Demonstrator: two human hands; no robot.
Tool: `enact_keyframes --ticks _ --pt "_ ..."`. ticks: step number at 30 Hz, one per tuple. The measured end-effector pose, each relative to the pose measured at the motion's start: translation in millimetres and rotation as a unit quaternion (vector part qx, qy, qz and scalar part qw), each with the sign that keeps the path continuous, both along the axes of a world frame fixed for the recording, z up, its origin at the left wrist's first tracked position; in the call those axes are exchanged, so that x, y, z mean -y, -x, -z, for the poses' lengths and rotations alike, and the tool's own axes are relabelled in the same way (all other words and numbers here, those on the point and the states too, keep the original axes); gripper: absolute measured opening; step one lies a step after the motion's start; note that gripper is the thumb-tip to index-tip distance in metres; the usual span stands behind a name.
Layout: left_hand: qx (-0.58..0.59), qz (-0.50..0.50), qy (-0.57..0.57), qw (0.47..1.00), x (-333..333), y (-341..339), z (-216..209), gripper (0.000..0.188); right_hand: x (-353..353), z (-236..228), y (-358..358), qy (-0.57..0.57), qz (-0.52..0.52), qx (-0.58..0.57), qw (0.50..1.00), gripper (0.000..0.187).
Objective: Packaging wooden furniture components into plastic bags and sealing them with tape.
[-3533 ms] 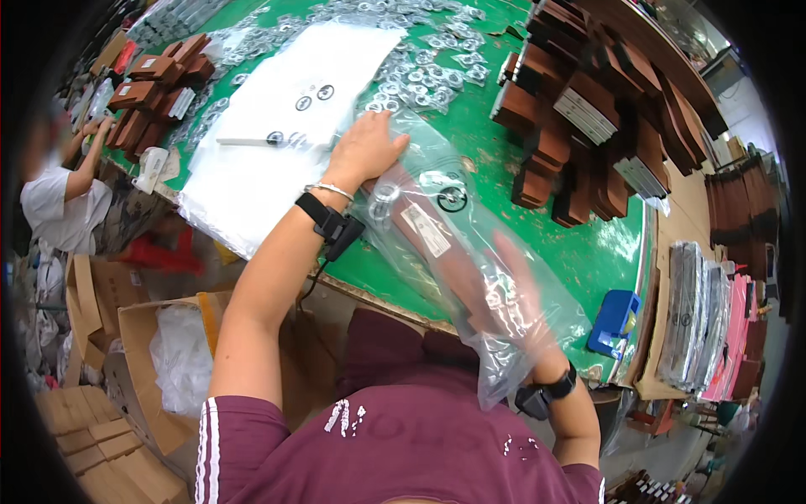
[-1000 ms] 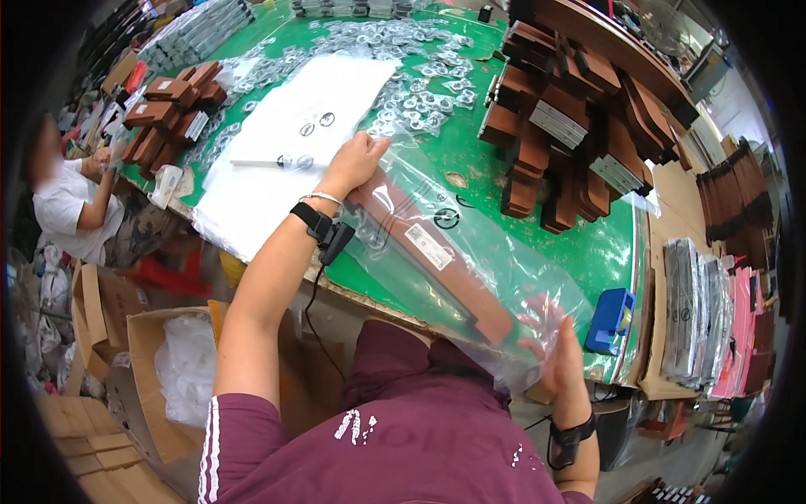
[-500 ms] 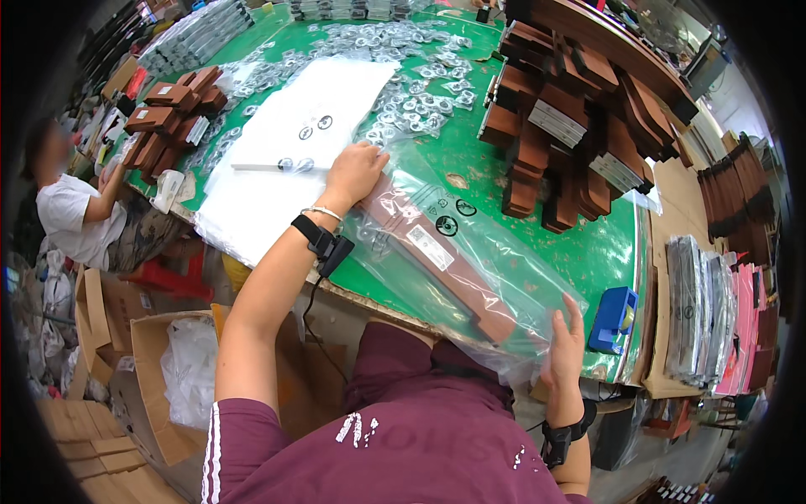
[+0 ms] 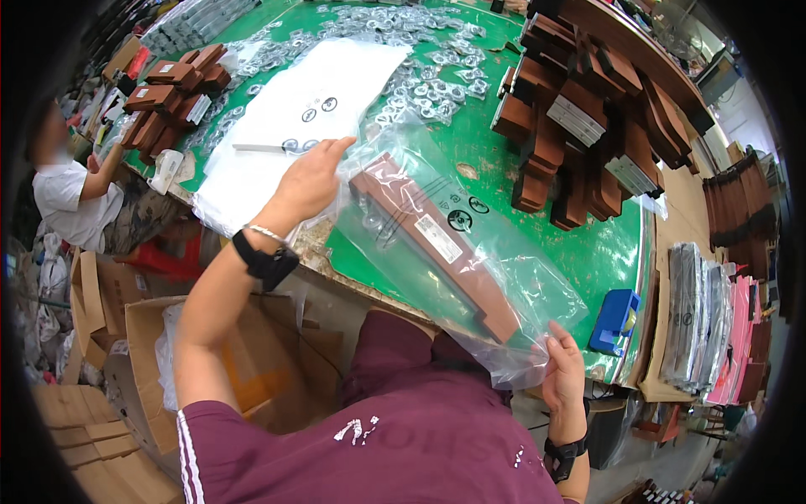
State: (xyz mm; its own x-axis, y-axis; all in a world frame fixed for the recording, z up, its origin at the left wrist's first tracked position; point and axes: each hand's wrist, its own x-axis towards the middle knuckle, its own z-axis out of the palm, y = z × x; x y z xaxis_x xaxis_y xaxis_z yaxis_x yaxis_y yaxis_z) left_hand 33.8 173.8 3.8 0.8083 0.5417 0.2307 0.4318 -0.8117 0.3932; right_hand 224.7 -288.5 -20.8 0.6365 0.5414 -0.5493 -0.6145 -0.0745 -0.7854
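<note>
- The long brown wooden piece (image 4: 437, 245) sits fully inside the clear plastic bag (image 4: 470, 269), slanting from the bench's near edge toward its middle, so I'd call the bagging itself done.
- Left hand (image 4: 309, 178) grips the bag's far end, fingers closed over the plastic just beside the white sheet stack (image 4: 294, 126).
- Right hand (image 4: 564, 376) pinches the bag's near end, off the green bench (image 4: 588, 252) and over the near edge.
- Hands well apart, the bag stretched between them.
- Left to do, by my reading: closing the bag and setting it aside. The pile of unbagged brown pieces (image 4: 588, 126) toward the far right corner is big, so plenty remains.
- Metal washers (image 4: 420, 76) lie scattered along the far side; a blue box (image 4: 614, 321) sits at the near right edge.
- Hard to tell: which end of the bag is the open one, and whether any small hardware lies in it.
- Glare on the plastic hides part of the piece's label.
- A seated person (image 4: 67, 193) at the left edge is partly cut off.
</note>
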Motion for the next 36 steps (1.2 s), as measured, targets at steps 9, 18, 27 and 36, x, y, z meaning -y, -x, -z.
enact_keyframes --ticks 9,18,27,36 --pt "-0.087 0.107 -0.13 0.982 -12.9 52.3 27.4 0.049 7.5 -13.1 35.2 0.172 -0.373 0.669 0.62 0.075" --pt "0.034 0.107 -0.116 0.987 -30.7 44.0 37.3 0.012 4.9 -20.0 39.4 0.131 -0.117 0.741 0.648 0.018" --pt "0.3 -0.068 0.041 0.951 -38.7 -2.0 9.5 0.019 -19.8 -107.2 -6.5 -0.12 -0.006 0.701 0.703 0.024" --pt "0.457 -0.133 0.226 0.85 -30.0 -42.5 -41.7 0.022 -54.4 -180.7 -44.7 -0.225 0.044 0.549 0.804 0.029"
